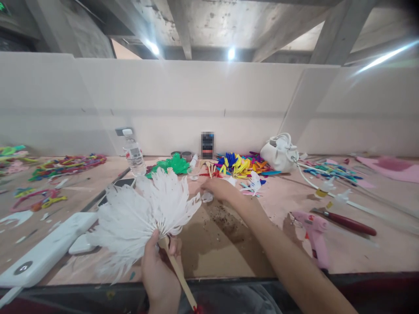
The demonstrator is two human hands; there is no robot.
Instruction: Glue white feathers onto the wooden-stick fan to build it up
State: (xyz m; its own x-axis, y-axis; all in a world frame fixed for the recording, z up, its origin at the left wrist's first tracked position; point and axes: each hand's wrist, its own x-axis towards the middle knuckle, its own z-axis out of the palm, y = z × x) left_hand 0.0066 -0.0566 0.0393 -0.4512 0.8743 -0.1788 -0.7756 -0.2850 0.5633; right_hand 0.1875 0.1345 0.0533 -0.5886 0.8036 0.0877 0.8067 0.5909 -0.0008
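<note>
My left hand (162,266) is wrapped round the wooden handle of a white feather fan (147,205), just below where the feathers meet it. The feathers spread up and to the left, and a bit of red shows at the handle's lower end. My right hand (218,188) is stretched out across the table to a small clear plastic piece (207,197) and some thin wooden sticks (210,168). Its fingers point down and away, mostly hidden, so what they touch does not show. A loose white feather (253,183) lies to the right of that hand.
A pink glue gun (314,235) and a red-handled tool (352,223) lie at right. Behind are coloured feathers (244,165), a white bag (279,155), a green leafy piece (173,164) and a water bottle (133,155). A long white device (49,246) lies at left.
</note>
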